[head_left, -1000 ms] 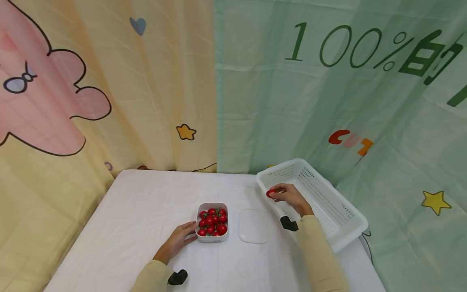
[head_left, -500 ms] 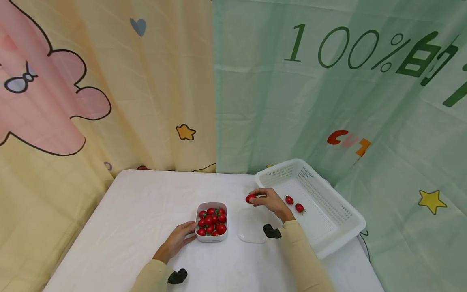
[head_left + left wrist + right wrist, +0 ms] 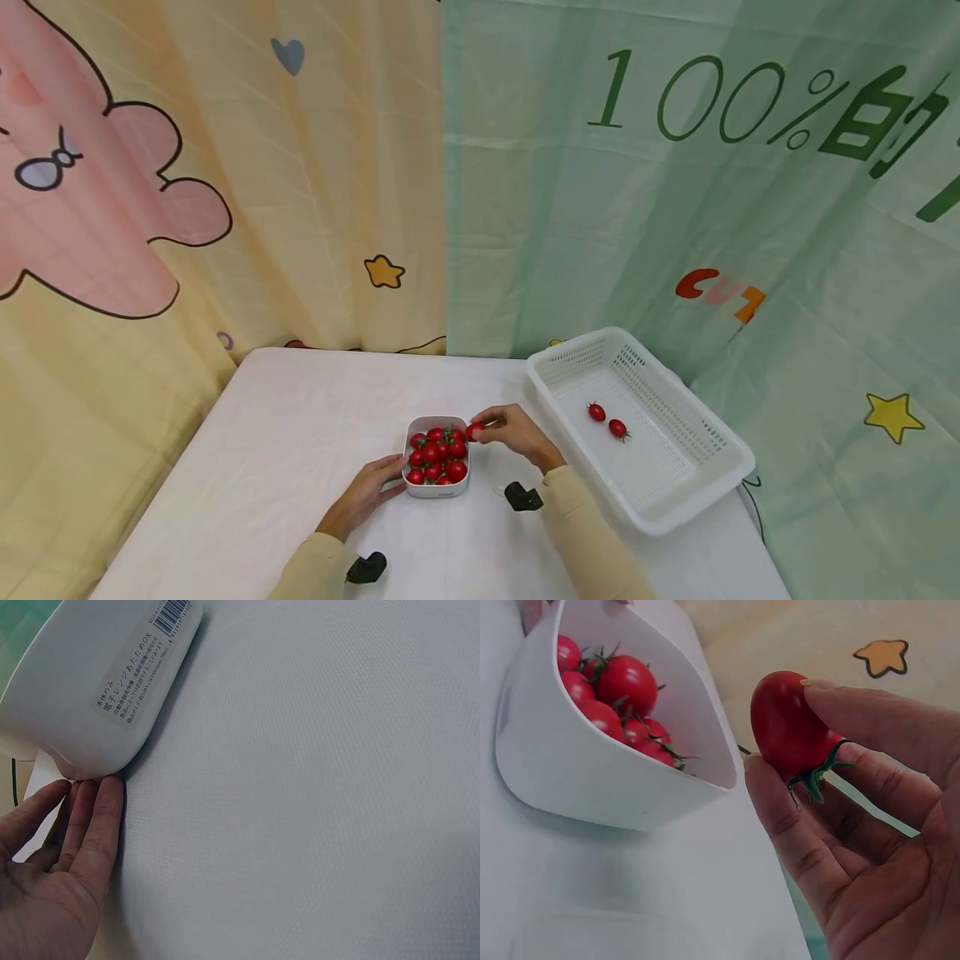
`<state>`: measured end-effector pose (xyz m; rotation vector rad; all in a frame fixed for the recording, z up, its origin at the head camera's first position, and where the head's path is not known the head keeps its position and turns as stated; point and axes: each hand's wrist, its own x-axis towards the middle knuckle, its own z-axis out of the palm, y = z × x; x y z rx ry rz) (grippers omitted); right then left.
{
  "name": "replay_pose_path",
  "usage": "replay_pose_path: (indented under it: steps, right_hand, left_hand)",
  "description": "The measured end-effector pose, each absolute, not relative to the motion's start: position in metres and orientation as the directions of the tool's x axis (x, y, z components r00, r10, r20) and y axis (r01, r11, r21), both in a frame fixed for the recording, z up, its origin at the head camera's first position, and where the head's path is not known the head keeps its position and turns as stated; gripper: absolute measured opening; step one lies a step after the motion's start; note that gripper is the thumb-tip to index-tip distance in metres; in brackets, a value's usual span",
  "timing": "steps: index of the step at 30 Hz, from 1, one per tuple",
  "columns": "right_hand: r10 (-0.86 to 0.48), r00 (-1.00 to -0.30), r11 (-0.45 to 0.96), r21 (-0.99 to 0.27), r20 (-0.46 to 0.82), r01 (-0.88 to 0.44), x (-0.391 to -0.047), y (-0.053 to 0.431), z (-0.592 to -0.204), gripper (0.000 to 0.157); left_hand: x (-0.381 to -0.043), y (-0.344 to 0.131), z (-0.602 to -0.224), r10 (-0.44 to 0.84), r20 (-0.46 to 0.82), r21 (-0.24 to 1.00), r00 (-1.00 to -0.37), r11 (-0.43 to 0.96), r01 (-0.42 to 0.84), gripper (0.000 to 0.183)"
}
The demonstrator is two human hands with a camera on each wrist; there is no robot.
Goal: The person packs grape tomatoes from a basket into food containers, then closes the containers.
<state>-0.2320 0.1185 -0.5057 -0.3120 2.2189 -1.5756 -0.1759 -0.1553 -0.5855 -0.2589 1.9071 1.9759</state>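
Observation:
My right hand (image 3: 513, 429) pinches a cherry tomato (image 3: 784, 724) between thumb and fingers, its green stem end turned toward the palm. It is just off the right rim of a white food container (image 3: 607, 780). Several cherry tomatoes (image 3: 628, 684) with green stems fill that container. On the other side, my left hand (image 3: 367, 492) touches the container's left wall with its fingertips, the fingers nearly straight. In the left wrist view those fingertips (image 3: 111, 787) press at the container's lower corner, beside a printed label (image 3: 142, 664).
A white perforated basket (image 3: 652, 467) stands at the right with two cherry tomatoes, one tomato (image 3: 596, 412) behind the other (image 3: 618, 429). A clear lid (image 3: 607, 919) lies on the white-covered table (image 3: 300, 417), mostly hidden by my right arm in the head view. Curtains (image 3: 337, 167) rise behind.
My right hand has carried the cherry tomato left from over the basket to the container's right rim. The two tomatoes in the basket have come into sight. My left hand stays put.

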Motion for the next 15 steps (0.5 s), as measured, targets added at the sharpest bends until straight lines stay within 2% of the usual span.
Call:
replay_pose_path:
  steps: [5, 15]
  right_hand:
    - [-0.414, -0.887, 0.349, -0.936, -0.204, 0.053, -0.225, 0.104, -0.513, 0.025]
    - [-0.430, -0.879, 0.355, -0.934, -0.204, 0.043, -0.214, 0.079, -0.525, 0.020]
  left_hand:
    - [-0.176, -0.154, -0.585, 0.143, -0.386, 0.920, -0.912, -0.011, -0.391, 0.056]
    - [-0.176, -0.155, -0.585, 0.134, -0.389, 0.918, -0.912, -0.029, -0.396, 0.054]
